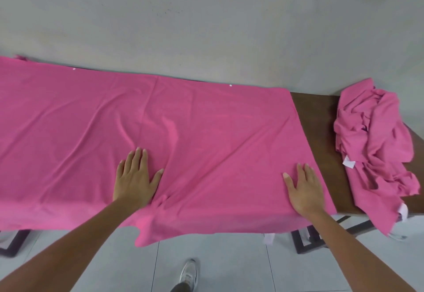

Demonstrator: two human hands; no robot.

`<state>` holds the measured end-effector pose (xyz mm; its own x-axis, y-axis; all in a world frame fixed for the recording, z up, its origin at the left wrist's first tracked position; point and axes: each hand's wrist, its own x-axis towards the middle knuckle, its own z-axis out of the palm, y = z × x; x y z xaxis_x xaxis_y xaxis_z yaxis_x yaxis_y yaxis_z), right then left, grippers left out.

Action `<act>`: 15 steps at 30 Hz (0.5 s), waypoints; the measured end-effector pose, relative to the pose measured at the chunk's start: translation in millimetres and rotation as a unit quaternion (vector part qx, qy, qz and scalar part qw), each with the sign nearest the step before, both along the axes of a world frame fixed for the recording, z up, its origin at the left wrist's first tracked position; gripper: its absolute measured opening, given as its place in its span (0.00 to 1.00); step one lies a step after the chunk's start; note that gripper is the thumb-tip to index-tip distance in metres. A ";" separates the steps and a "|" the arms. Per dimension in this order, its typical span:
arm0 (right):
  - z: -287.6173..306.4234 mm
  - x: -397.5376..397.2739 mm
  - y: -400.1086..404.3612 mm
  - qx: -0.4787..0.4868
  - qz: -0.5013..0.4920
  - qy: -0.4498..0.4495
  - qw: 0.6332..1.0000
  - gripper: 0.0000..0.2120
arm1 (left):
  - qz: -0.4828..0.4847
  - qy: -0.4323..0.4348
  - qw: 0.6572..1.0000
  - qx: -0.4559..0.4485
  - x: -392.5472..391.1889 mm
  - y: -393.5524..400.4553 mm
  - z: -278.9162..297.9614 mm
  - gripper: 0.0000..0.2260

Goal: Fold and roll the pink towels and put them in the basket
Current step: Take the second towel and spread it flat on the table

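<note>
I had my left hand (134,175) and right hand (304,188) pressed flat, fingers straight, on the spread pink cloth towel (206,119); its long axis ran left-right along the brown wooden bench (316,117).

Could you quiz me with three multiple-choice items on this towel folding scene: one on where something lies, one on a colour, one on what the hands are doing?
1. Where is the crumpled pile of towels?
A. at the right end of the table
B. on the floor
C. in a basket

2. What colour is the table where it shows bare?
A. white
B. dark brown
C. green

3. How do the left hand and the right hand lie on the spread towel?
A. fists bunching the cloth
B. lifted above it
C. flat, fingers straight

Answers: 1 A, the heap sits right of the spread towel. 2 B, a brown strip shows between them. 3 C, both palms press down.
</note>
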<state>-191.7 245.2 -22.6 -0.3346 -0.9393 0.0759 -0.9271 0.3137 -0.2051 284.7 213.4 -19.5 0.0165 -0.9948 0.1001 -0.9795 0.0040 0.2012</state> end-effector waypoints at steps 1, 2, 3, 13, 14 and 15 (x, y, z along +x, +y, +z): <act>1.7 -5.6 3.4 0.011 0.004 0.006 1.000 0.39 | -0.009 -0.011 1.000 0.003 1.5 1.6 -0.1 0.41; 3.6 -12.2 6.2 0.020 0.005 0.010 1.000 0.38 | -0.015 -0.019 1.000 0.008 2.4 2.3 0.2 0.42; 5.2 -19.9 8.5 0.026 0.003 0.010 1.000 0.38 | -0.018 -0.026 0.999 0.012 3.1 2.9 0.2 0.42; 8.9 -64.1 12.9 0.040 0.006 0.001 0.999 0.38 | -0.054 -0.068 0.996 0.027 7.5 10.8 -0.1 0.48; 9.9 -64.3 12.7 0.042 0.008 -0.002 0.999 0.38 | -0.061 -0.075 0.995 0.028 8.7 11.7 -0.2 0.47; 11.3 -64.8 13.4 0.045 0.008 -0.002 0.999 0.38 | -0.067 -0.076 0.994 0.027 8.9 12.6 0.1 0.46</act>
